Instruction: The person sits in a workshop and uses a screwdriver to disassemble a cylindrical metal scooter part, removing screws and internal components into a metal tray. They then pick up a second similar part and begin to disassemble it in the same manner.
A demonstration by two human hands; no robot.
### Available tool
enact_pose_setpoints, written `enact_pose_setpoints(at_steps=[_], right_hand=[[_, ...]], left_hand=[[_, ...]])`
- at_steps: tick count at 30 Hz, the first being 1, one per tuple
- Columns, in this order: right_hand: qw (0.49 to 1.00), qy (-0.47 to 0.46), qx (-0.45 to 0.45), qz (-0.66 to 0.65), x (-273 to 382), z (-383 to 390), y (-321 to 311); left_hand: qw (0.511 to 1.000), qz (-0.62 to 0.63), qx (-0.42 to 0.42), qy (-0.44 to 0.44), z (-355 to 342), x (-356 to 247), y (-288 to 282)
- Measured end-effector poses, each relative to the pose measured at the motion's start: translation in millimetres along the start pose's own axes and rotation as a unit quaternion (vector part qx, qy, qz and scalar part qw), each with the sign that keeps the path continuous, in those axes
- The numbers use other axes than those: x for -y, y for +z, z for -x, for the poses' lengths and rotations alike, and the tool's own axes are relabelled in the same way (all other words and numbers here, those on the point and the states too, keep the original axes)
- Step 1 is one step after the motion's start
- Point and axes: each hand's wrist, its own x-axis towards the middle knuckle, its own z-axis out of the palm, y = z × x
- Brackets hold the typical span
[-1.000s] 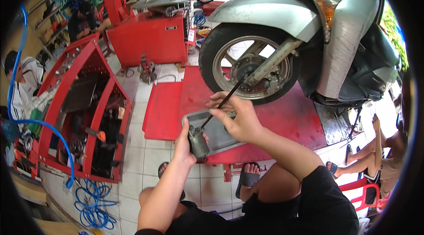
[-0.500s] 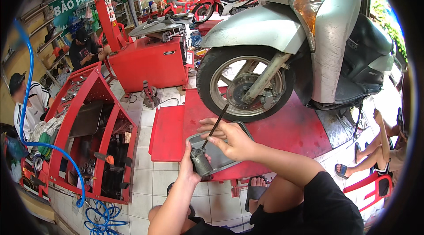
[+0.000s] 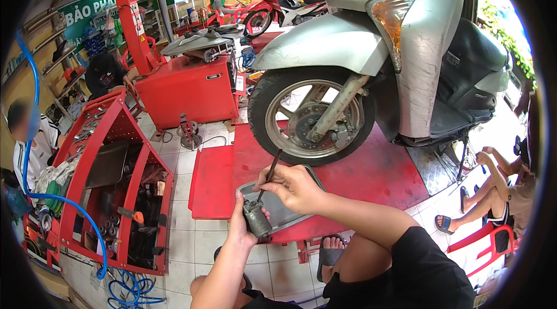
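My left hand (image 3: 237, 229) is wrapped around a grey cylindrical metal part (image 3: 257, 222), which looks like a small motor and is tilted with its fitted end up. In my right hand (image 3: 299, 189), a thin dark rod (image 3: 271, 171) is pinched between thumb and fingers. The rod slants down to the upper end of the part; its lower tip is too small to make out. Beneath both hands lies a shallow grey tray (image 3: 283, 214) on a red platform (image 3: 377, 172). Just beyond stands the front wheel (image 3: 262, 126) of a silver scooter (image 3: 357, 36).
To the left is a red tool cart (image 3: 110, 204) with tools on top, a blue air hose (image 3: 75, 200) hanging in front. A red tyre machine (image 3: 185, 91) stands behind. People sit at left and at right, one beside a red chair (image 3: 484, 248).
My right fingers, spread before, have closed into a pinch on the rod. Its upper end sits lower and it stands steeper. The whole view has shifted slightly.
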Motion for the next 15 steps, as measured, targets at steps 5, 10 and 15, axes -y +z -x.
enact_pose_setpoints(at_steps=[5,10,15], right_hand=[[0.999,0.019,-0.023,0.021,-3,0,0],[0.997,0.027,0.014,0.069,3,0,-6],[0.99,0.0,0.08,0.115,7,-3,-6]], left_hand=[[1.0,-0.008,0.02,-0.014,3,0,-4],[1.0,-0.006,0.004,-0.009,2,3,1],[1.0,-0.007,0.025,0.004,2,1,5]])
